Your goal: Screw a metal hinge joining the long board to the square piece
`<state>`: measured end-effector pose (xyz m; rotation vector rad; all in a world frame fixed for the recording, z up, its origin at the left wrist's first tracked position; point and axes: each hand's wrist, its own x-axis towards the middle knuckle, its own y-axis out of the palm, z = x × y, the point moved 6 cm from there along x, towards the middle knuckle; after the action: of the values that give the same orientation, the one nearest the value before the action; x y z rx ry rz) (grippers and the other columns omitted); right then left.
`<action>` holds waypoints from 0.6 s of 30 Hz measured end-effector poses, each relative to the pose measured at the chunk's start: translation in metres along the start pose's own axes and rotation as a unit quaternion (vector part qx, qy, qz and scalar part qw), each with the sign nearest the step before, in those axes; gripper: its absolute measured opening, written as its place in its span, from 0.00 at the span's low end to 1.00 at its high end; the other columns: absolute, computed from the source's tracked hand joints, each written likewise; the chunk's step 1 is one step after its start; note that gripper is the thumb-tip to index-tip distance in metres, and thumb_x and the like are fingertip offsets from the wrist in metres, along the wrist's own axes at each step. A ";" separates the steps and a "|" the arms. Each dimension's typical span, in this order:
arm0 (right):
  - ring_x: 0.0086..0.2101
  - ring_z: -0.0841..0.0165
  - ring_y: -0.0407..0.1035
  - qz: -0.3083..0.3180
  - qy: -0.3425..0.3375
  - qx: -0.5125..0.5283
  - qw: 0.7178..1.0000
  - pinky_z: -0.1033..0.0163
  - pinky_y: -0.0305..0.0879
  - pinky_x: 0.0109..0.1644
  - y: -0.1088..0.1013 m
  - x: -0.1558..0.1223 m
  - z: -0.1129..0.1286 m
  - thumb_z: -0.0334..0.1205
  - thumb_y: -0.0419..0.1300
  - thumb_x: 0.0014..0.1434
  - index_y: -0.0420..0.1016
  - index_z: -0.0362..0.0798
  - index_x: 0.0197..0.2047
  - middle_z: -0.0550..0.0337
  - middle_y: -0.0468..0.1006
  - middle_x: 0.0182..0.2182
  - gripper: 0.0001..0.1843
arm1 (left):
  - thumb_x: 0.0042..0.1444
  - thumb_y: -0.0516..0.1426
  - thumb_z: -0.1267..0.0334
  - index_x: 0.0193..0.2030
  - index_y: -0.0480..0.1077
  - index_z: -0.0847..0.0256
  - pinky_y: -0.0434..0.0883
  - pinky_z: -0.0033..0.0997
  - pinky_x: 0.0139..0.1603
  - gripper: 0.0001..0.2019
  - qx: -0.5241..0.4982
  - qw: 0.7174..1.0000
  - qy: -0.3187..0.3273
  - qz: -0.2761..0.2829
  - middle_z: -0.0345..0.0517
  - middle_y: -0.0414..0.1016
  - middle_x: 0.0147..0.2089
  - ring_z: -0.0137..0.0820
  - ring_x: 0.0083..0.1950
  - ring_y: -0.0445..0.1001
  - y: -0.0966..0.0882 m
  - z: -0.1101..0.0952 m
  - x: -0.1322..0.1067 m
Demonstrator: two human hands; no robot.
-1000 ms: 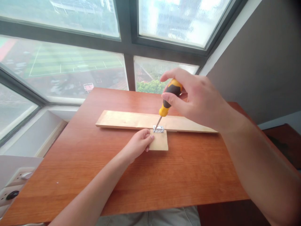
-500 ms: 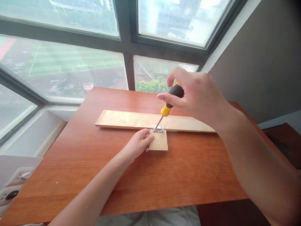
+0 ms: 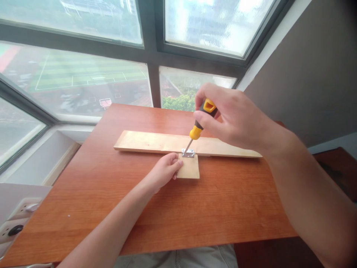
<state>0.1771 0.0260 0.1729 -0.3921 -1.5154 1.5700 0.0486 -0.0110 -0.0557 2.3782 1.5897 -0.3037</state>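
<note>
A yellow-and-black screwdriver slants down from my right hand, whose fingers are closed round its handle. Its tip meets the left part of a small metal hinge. The hinge bridges a long pale wooden board and a small square piece of wood on the near side. My left hand pinches the left edge of that small piece, thumb on top. My right hand and forearm cover part of the long board's right side.
All of this lies on a reddish-brown wooden table. Windows with grey frames rise behind it, and a grey wall stands on the right. Wall sockets are at the lower left. A tiny white speck lies on the table's left part.
My right hand has turned the screwdriver's handle, and its thumb and fingers have closed in on it. The tip stays on the hinge. My left hand holds the same place.
</note>
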 end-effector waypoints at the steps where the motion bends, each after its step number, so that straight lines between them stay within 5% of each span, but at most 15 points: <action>1: 0.32 0.63 0.68 0.010 -0.014 0.021 1.000 0.57 0.62 0.35 0.000 -0.001 0.002 0.42 0.57 0.62 0.71 0.54 0.44 0.60 0.76 0.34 0.07 | 0.58 0.59 0.51 0.37 0.66 0.61 0.61 0.23 0.24 0.15 0.000 1.000 0.000 0.001 0.36 0.65 0.29 0.23 0.25 0.62 0.000 0.000 0.000; 4: 0.34 0.63 0.70 0.007 -0.032 0.040 0.999 0.57 0.63 0.38 0.001 -0.002 0.004 0.39 0.58 0.61 0.71 0.57 0.46 0.61 0.78 0.36 0.10 | 0.59 0.59 0.51 0.38 0.66 0.61 0.61 0.23 0.24 0.14 -0.001 1.000 0.002 0.004 0.37 0.65 0.29 0.23 0.25 0.62 0.001 -0.001 0.000; 9: 0.27 0.64 0.67 -0.053 0.008 -0.031 0.998 0.58 0.58 0.31 0.002 -0.001 -0.005 0.53 0.60 0.61 0.71 0.53 0.44 0.63 0.73 0.26 0.14 | 0.59 0.59 0.51 0.38 0.66 0.61 0.60 0.22 0.24 0.15 -0.003 1.000 0.000 0.003 0.36 0.65 0.28 0.23 0.24 0.61 0.001 -0.001 0.000; 15: 0.31 0.67 0.68 0.008 -0.047 0.046 0.998 0.59 0.61 0.33 0.001 -0.002 0.005 0.35 0.56 0.60 0.68 0.51 0.46 0.60 0.77 0.37 0.10 | 0.59 0.59 0.51 0.37 0.66 0.61 0.61 0.23 0.24 0.15 0.004 1.000 0.004 0.004 0.36 0.65 0.28 0.23 0.25 0.62 0.001 -0.001 -0.001; 18: 0.29 0.66 0.66 -0.013 -0.039 0.015 0.999 0.57 0.61 0.35 0.001 -0.002 0.005 0.41 0.57 0.62 0.69 0.51 0.45 0.60 0.76 0.34 0.08 | 0.60 0.58 0.52 0.38 0.66 0.61 0.61 0.23 0.24 0.14 0.005 1.000 0.004 0.005 0.36 0.65 0.29 0.23 0.25 0.61 0.001 -0.002 -0.001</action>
<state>0.1746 0.0213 0.1724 -0.2964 -1.5483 1.6015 0.0492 -0.0114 -0.0538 2.3968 1.5842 -0.3000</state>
